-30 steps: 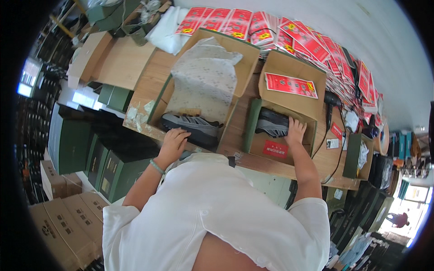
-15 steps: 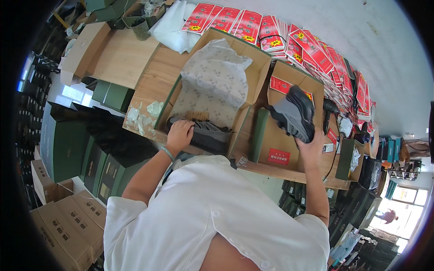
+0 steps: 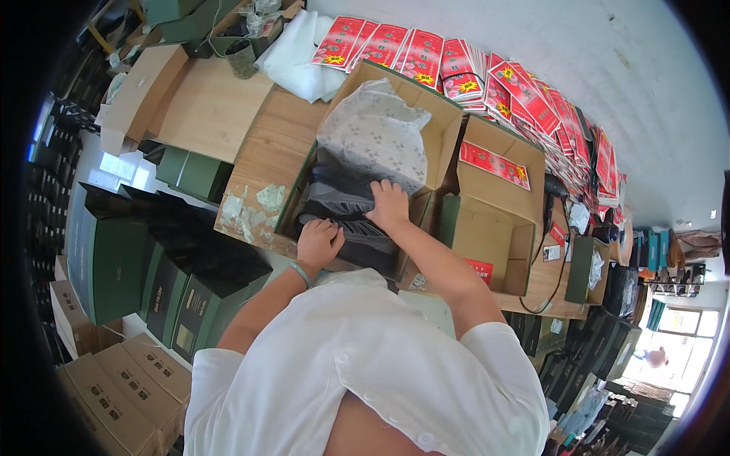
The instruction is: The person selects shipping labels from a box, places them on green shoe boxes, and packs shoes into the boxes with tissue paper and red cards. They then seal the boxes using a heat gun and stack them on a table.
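Note:
An open cardboard shoe box (image 3: 436, 129) lies on the wooden table, lined with patterned white tissue paper (image 3: 374, 135). Two dark grey shoes (image 3: 346, 209) lie side by side in its near half. My left hand (image 3: 318, 242) rests on the nearer shoe with fingers curled over it. My right hand (image 3: 389, 205) presses flat on the farther shoe next to the tissue. To the right stands a second open box (image 3: 498, 228), with nothing visible inside and a red card (image 3: 493, 161) on its raised lid.
Rows of red printed cards (image 3: 525, 91) fan along the table's far edge. Dark green boxes (image 3: 125, 258) stack at the left, brown cartons (image 3: 114, 395) at the lower left. Torn paper scraps (image 3: 255, 207) lie on the table (image 3: 266, 152). A black cable (image 3: 559, 258) trails at the right.
My right hand lifted a dark shoe out of the right-hand box, carried it left and set it into the tissue-lined box beside the other shoe. My left hand stayed on the near shoe.

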